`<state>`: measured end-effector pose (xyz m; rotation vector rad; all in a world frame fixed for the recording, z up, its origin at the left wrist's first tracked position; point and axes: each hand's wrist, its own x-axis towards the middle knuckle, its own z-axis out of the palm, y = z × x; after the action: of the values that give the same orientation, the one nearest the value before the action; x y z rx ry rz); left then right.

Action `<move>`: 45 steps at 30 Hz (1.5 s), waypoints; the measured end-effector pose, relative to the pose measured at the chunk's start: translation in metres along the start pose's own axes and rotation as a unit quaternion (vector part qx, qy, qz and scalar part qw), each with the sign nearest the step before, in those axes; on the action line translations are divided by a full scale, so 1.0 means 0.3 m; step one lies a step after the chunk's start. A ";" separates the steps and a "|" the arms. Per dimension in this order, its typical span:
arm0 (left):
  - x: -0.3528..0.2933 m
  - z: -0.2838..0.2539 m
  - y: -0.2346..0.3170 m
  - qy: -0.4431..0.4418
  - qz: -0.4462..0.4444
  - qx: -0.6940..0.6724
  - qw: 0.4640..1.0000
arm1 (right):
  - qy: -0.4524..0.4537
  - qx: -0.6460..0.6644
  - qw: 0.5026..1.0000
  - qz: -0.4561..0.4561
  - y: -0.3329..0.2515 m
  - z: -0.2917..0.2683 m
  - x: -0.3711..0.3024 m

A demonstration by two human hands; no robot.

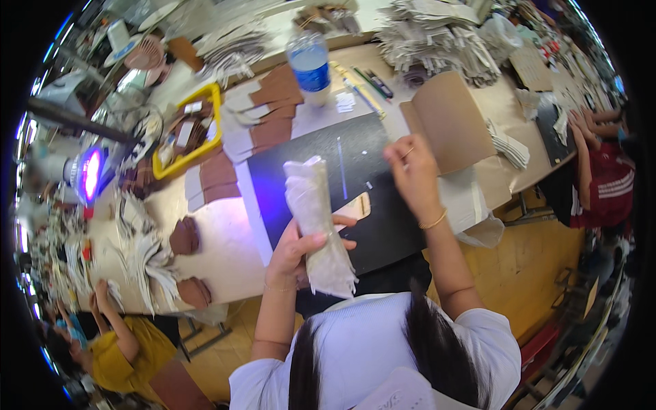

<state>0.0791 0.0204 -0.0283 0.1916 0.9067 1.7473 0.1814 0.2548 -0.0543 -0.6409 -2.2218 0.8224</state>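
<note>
View from above a seated person's head, looking down at both hands over a crowded surface (225,246)

The left hand (295,247) is wrapped around a white, crinkled roll (316,222) of paper or fabric, fingers closed about its lower half, holding it upright and slightly tilted above a black mat (369,157). The roll's ragged lower end hangs free below the hand. The right hand (411,167) is raised over the mat's right side, fingers pinched together as if on something thin; whatever it holds is too small to tell. A thin bracelet circles that wrist

On the mat lie a pale strip and a small tan cut-out near the roll. Right of the mat sits a folded brown card (451,123). Behind it stand a water bottle (309,65), some pens (365,85), rows of brown and white pieces (263,113), and a yellow tray (188,133) holding small parts. A purple lamp (90,174) glows at far left. Stacks of pale paper pieces (437,34) fill the back. Other people work at the lower left and far right edges

Likely risk: the roll is gripped low by one hand, so it could loosen, unroll or tip, and its loose end could sweep small pieces off the mat
</note>
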 end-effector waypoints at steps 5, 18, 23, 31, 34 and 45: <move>-0.002 0.013 0.012 0.040 -0.021 0.105 0.993 | -0.029 -0.183 0.983 0.018 0.123 -0.045 0.073; -0.048 -0.128 -0.005 0.117 0.018 0.114 0.986 | -0.207 -0.014 0.972 -0.106 0.010 0.080 0.076; -0.102 -0.165 0.033 0.131 0.037 0.164 0.977 | -0.303 -0.213 0.885 -0.282 0.005 0.154 0.135; -0.092 -0.130 0.026 0.081 0.029 0.138 0.987 | -0.419 -0.347 0.760 -0.354 0.005 0.175 0.191; -0.096 -0.126 0.019 0.051 0.002 0.075 0.996 | -0.334 -0.290 0.838 -0.319 -0.003 0.134 0.211; -0.037 -0.136 -0.086 -0.125 -0.023 -0.201 0.971 | -0.202 0.217 0.939 -0.172 -0.187 0.026 -0.004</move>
<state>0.0806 -0.0062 -0.0702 0.1180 0.3621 1.7762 0.1649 0.2132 -0.0198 0.1430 -2.2922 1.2855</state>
